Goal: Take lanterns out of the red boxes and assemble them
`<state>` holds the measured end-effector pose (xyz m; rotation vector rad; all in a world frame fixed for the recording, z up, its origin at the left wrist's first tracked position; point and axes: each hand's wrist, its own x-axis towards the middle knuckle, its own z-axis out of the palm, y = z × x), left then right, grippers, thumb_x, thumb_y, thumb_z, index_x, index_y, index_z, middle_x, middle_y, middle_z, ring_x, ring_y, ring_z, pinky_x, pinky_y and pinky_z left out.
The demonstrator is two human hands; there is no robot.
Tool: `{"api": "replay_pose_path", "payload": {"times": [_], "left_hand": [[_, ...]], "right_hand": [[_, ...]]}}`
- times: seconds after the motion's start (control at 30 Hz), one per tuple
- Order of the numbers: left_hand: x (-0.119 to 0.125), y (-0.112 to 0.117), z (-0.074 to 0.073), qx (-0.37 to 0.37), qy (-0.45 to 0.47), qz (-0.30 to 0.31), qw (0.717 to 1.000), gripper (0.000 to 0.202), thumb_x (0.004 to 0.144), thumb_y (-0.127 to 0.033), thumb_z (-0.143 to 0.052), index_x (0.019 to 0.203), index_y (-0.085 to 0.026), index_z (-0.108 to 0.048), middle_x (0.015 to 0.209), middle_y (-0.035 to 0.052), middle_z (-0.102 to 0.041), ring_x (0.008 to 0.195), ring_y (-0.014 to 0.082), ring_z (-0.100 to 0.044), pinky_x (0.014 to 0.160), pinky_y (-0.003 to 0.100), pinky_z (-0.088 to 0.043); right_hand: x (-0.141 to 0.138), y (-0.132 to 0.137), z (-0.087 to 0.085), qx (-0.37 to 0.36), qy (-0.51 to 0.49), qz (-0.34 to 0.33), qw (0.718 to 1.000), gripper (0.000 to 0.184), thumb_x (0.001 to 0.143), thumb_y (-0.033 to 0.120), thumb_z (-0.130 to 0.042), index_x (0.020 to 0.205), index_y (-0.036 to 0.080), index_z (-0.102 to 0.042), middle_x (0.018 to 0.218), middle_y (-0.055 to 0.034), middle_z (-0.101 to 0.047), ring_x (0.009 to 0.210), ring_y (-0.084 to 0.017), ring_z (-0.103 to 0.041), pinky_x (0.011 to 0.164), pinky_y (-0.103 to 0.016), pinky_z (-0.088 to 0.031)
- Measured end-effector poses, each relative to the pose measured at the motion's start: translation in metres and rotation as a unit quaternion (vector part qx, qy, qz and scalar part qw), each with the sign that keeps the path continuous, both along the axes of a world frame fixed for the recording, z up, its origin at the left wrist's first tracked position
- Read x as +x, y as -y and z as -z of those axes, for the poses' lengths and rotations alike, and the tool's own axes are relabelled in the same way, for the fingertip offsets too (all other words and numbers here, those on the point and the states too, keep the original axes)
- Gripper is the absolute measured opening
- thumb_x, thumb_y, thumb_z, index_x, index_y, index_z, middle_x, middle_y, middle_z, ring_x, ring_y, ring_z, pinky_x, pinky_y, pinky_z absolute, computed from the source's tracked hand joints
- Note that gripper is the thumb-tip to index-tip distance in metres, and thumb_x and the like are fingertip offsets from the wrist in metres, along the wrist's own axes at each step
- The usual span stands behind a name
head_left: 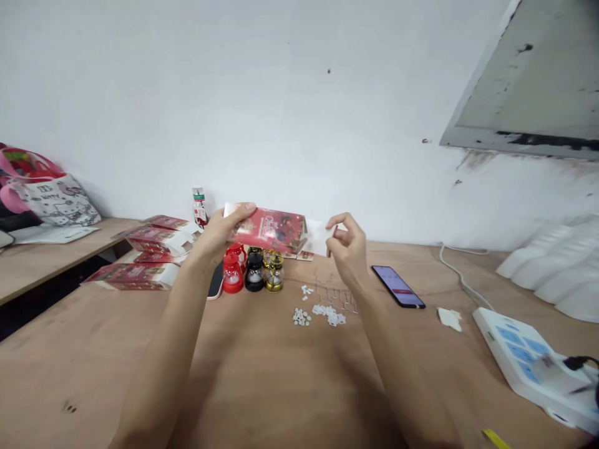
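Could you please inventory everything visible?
cartons: several, red, centre, left
lanterns: several, red, black, gold, centre
pieces: many, white, centre
wires: several, metallic, centre
phones: two, dark, centre, right
bottle: one, multicoloured, back
bag: one, white, pink, left
power strip: one, white, right
cables: two, white, black, right
scrap: one, white, right
shapes: several, white, right
strip: one, yellow, bottom
tables: two, brown, below
wall: one, white, back
panel: one, grey, right
left hand: one, holding carton
right hand: one, centre

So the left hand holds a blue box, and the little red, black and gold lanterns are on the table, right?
Not quite: the box is red, not blue, as the head view shows. The left hand does hold it, and the little red, black and gold lanterns are on the table.
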<state>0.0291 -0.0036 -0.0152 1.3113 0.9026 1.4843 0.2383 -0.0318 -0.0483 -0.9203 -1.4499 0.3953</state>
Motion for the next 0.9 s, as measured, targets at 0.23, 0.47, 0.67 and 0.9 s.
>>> {"api": "replay_pose_path", "payload": {"times": [0.23,0.47,0.67,0.9], "left_hand": [[0.005,-0.019,0.009,-0.117,0.094,0.108,0.983,0.024,0.061,-0.031,-0.075,0.070,-0.014,-0.061,0.061,-0.0004,-0.062,0.055,0.0112,-0.058,0.055,0.022,-0.048],[0.011,-0.016,0.007,-0.144,0.139,0.074,0.977,0.025,0.062,-0.032,-0.076,0.072,-0.017,-0.058,0.063,-0.0026,-0.063,0.054,0.0113,-0.058,0.056,0.025,-0.050],[0.007,-0.020,0.008,-0.129,0.129,0.082,0.980,0.025,0.060,-0.030,-0.076,0.072,-0.017,-0.058,0.066,-0.0021,-0.064,0.057,0.0113,-0.059,0.055,0.024,-0.048],[0.005,-0.017,0.005,-0.118,0.113,0.067,0.984,0.025,0.059,-0.028,-0.077,0.068,-0.015,-0.058,0.059,-0.0021,-0.060,0.050,0.0089,-0.054,0.050,0.021,-0.042]], "right_hand": [[0.004,0.002,-0.004,0.111,0.207,0.201,0.951,0.014,0.078,0.029,-0.048,0.074,0.021,-0.058,0.132,-0.0102,-0.047,0.112,-0.031,-0.049,0.083,-0.047,-0.043],[0.008,0.000,-0.004,0.169,0.300,0.197,0.918,0.016,0.081,0.031,-0.054,0.074,0.025,-0.067,0.134,-0.0036,-0.045,0.120,-0.030,-0.042,0.092,-0.052,-0.036],[0.008,-0.004,-0.004,0.147,0.269,0.137,0.942,0.024,0.085,0.038,-0.051,0.077,0.024,-0.069,0.129,-0.0050,-0.049,0.115,-0.026,-0.046,0.092,-0.048,-0.039],[0.006,-0.004,-0.003,0.112,0.233,0.110,0.960,0.037,0.085,0.037,-0.049,0.057,0.020,-0.066,0.122,-0.0056,-0.054,0.111,-0.026,-0.048,0.092,-0.048,-0.039]]}}
